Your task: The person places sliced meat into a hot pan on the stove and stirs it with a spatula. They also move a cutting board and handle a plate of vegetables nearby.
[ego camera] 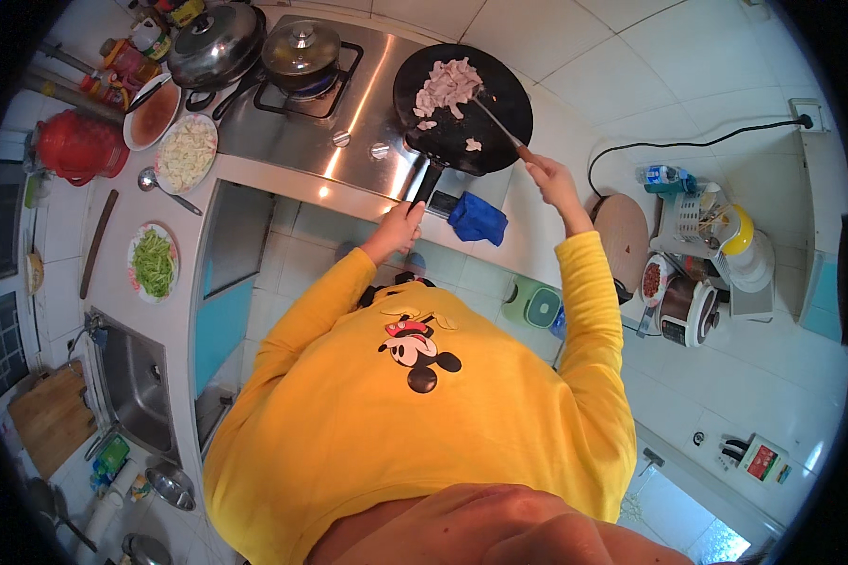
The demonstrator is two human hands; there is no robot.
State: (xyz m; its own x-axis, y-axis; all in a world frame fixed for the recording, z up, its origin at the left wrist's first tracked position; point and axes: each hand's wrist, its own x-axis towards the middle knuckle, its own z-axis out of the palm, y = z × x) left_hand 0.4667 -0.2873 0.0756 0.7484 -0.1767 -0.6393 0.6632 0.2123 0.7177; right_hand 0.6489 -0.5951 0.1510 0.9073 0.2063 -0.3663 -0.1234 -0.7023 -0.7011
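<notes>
Around the black handle (427, 182) of a dark wok (495, 145), my left hand (396, 232) is closed. The wok sits over the right side of the steel gas stove (290, 145). With my right hand (552, 185) I grip the wooden end of a spatula (503, 128), whose metal shaft reaches into the wok. Its tip meets a heap of pale sliced meat (449, 86) at the far side, and the blade is hidden there. A few loose slices (473, 145) lie nearer to me. A blue cloth (478, 219) rests at the counter's front edge, right of the wok handle.
Left of the wok, a lidded pot (301, 56) stands on a burner with a blue flame. The left counter holds a plate of pale chopped food (186, 153), a ladle (148, 179) and a plate of green strips (153, 263). A round board (620, 240) and a cooker (685, 311) are right.
</notes>
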